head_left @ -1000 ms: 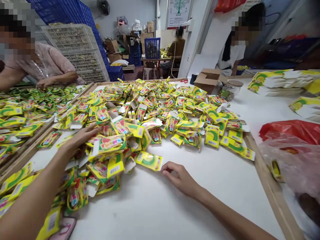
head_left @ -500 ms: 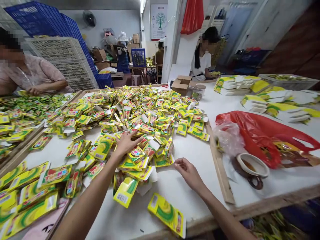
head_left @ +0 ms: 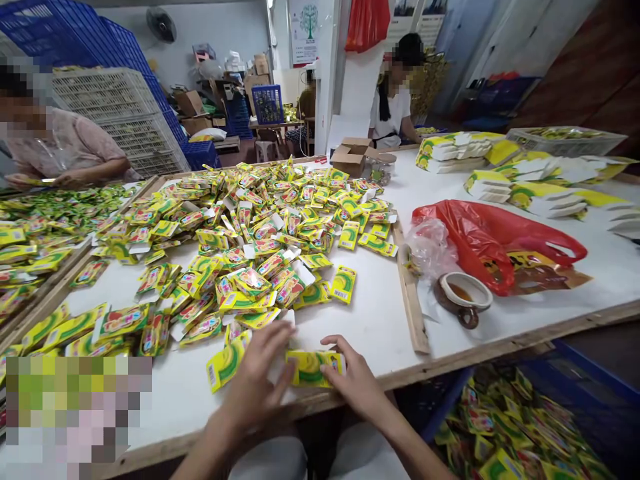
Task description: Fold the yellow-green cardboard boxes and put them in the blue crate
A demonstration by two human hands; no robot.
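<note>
A flat yellow-and-green packet box (head_left: pixel 307 369) lies level near the table's front edge. My right hand (head_left: pixel 353 377) grips its right end, thumb on the top face and fingers behind. At its left end is my left hand (head_left: pixel 263 370), slightly blurred, with fingers apart and nothing seen in them. Another yellow box (head_left: pixel 223 367) lies partly behind my left hand. Just beyond both hands rises a loose heap of small yellow boxes (head_left: pixel 250 283), some with white flaps showing. A single yellow box (head_left: pixel 343 284) lies at the heap's right side.
A wooden strip (head_left: pixel 413 313) borders the heap on the right. Past it are a brown cup (head_left: pixel 463 297) and a red plastic bag (head_left: pixel 480 233). Flat carton stacks (head_left: pixel 450 153) lie farther back. A blue crate (head_left: pixel 565 367) of boxes stands below the table. Co-workers sit left and behind.
Both hands have come back to the table's front edge. My right hand now grips a yellow box there. My left hand has left the heap. The view has tilted down.
</note>
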